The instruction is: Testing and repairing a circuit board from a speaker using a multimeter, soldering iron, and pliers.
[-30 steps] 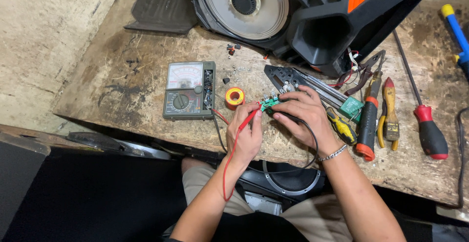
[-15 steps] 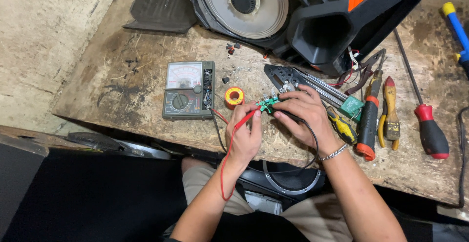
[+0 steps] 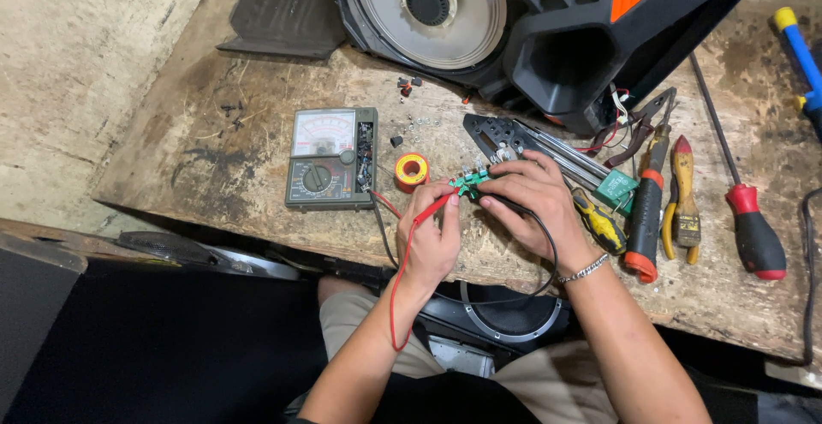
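Observation:
My left hand (image 3: pixel 431 234) grips a red test probe (image 3: pixel 434 211) whose tip touches a small green circuit board (image 3: pixel 468 184). My right hand (image 3: pixel 533 197) rests over the same board, pinching a black probe whose black lead (image 3: pixel 548 253) loops off the bench edge. A red lead (image 3: pixel 396 291) hangs down from my left hand. Left of the hands, an olive analog multimeter (image 3: pixel 330 158) lies flat on the worn wooden bench (image 3: pixel 214 141). An orange solder spool (image 3: pixel 412 170) sits between the meter and the board.
A black-and-orange speaker cabinet (image 3: pixel 591 30) and a round speaker driver (image 3: pixel 428 4) lie at the back. Pliers (image 3: pixel 681 206), a red-handled screwdriver (image 3: pixel 753 227), a black-and-orange-handled tool (image 3: pixel 644 210), another green board (image 3: pixel 616 189) and a black metal bracket (image 3: pixel 505 137) lie to the right.
Both hands stay on the green board. They and the probes show only slight shifts across the frames.

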